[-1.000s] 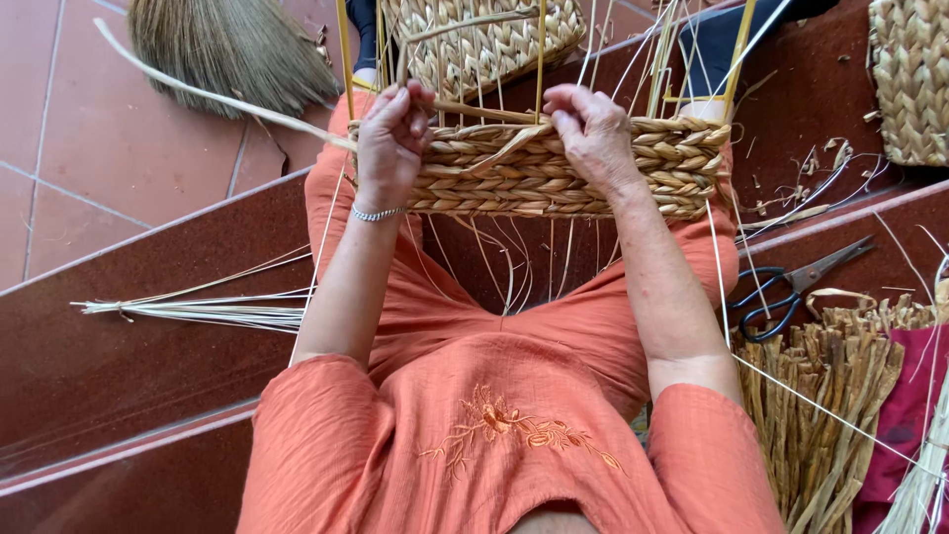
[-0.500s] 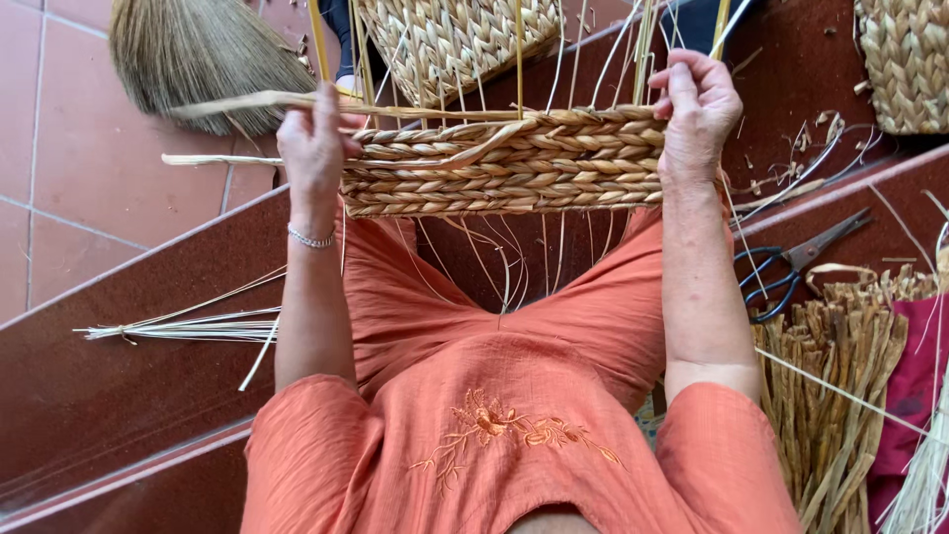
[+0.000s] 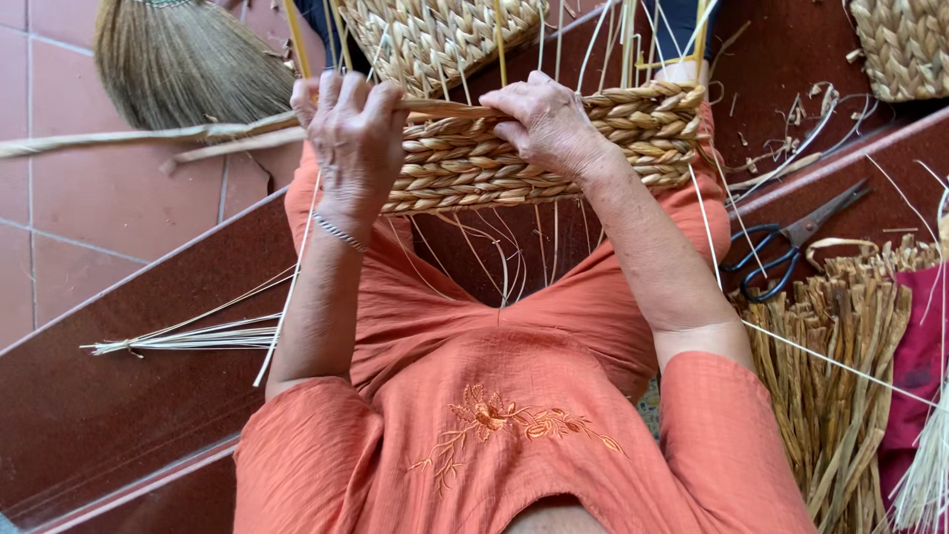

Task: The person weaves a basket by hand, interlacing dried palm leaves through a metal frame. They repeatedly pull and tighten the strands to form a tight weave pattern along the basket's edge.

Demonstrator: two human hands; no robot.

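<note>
Broom head [image 3: 183,59] top left on the tiles, loose pale straws [image 3: 188,336] on the step below. Left hand [image 3: 351,133] curled over the top edge of the half-woven basket [image 3: 554,148] on the lap, pinching a flat reed strand [image 3: 148,133] running off left. Right hand [image 3: 549,124] lies on the rim, fingers bent, pressing the weave. Scissors [image 3: 791,247] and a dried reed bundle [image 3: 840,366] at right

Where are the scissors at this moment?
In the head view, the scissors lie on the dark red step at the person's right, just above the bundle of dried reeds.
</note>
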